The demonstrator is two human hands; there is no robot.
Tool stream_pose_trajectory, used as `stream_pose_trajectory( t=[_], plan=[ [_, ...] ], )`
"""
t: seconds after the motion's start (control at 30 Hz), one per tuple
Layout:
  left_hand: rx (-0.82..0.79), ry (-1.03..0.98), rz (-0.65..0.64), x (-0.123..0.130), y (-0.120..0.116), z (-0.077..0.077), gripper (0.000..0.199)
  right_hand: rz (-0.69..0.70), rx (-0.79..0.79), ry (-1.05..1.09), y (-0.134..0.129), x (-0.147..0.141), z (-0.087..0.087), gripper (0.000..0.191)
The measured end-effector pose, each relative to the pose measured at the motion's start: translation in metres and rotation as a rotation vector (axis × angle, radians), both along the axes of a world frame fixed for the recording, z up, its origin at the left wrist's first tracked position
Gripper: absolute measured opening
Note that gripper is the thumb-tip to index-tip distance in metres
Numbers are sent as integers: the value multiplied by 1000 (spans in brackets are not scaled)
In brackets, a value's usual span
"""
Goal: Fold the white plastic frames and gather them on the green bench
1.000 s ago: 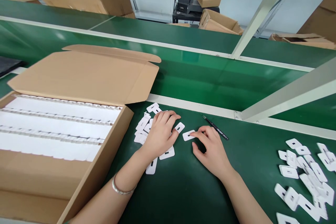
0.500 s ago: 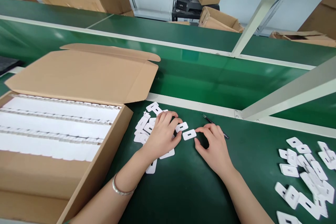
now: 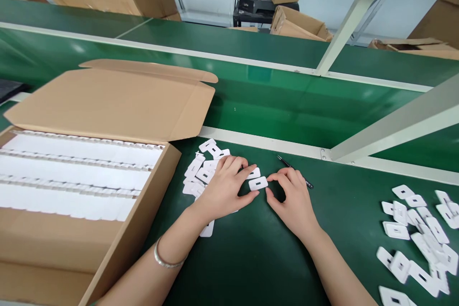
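A small white plate (image 3: 258, 183) with rounded corners and a dark slot lies between my hands. The thumb and index finger of my right hand (image 3: 292, 196) pinch its right end. My left hand (image 3: 227, 184) has thumb and index finger spread, the thumb tip close to the plate's lower left edge. Under the left index finger shows a second white plate (image 3: 255, 173), partly hidden. Beside and beneath the left hand, a loose pile of similar plates (image 3: 194, 167) is partly covered. Black tweezers (image 3: 307, 183) rest behind the right hand.
At left stands an open cardboard box (image 3: 168, 162) holding rows of white pieces. More white plates (image 3: 423, 244) are scattered at the right. A pale metal frame post (image 3: 394, 122) slants over the green table (image 3: 272, 258). Cartons (image 3: 297, 24) sit behind the raised shelf.
My left hand has shifted slightly right, its thumb and index finger spreading wider and nearing the plate. The right hand and its plate stay nearly still.
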State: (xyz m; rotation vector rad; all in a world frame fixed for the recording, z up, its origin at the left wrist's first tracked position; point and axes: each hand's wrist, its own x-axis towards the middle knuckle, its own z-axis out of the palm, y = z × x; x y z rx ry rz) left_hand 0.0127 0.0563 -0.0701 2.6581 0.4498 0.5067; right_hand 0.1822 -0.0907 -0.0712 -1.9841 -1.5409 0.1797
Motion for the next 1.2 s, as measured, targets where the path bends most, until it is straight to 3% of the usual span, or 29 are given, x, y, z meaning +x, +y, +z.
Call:
stream_pose_trajectory(
  t=[0.47, 0.77, 1.0, 1.2],
  plan=[
    [-21, 22, -52, 1, 0, -5, 60, 6, 0, 4, 0, 0, 1, 11],
    [-62, -44, -6, 1, 0, 1, 45, 27, 53, -6, 0, -1, 3, 13],
    [-108, -248, 259, 3, 4, 1, 27, 336, -26, -14, -6, -18, 19, 34],
    [-144, -288, 295, 3, 4, 3, 30, 429, -121, -19, -7, -26, 25, 43]
  ],
)
